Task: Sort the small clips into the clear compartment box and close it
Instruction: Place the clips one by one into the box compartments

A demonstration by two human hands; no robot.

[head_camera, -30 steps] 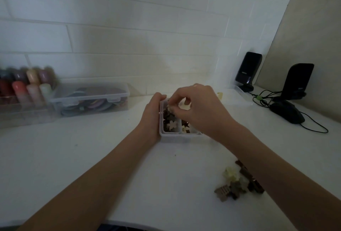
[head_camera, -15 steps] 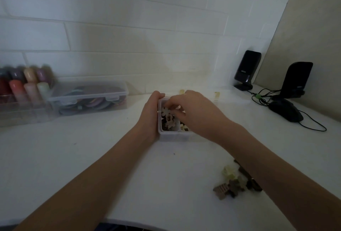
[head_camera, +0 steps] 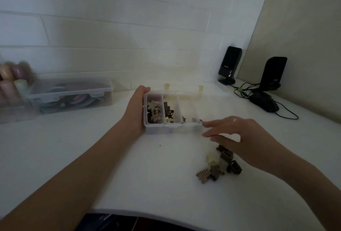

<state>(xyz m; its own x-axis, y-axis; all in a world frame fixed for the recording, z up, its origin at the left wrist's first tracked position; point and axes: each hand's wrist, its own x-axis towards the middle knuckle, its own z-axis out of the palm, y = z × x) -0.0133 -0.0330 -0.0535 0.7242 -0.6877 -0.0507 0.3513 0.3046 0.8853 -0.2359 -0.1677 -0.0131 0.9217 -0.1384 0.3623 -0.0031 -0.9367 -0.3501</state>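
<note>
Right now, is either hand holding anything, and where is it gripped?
The left hand grips the clear compartment box by its left end wall. The right hand is open above the loose clips, holding nothing.

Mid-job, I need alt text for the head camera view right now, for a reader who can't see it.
A person's left hand steadies an open clear compartment box partly filled with small clips, on a white table. The empty right hand hovers over a loose pile of clips near the box. Two black speakers stand at the back right.

clips (head_camera: 219,166) right of, before box (head_camera: 162,128)
</note>
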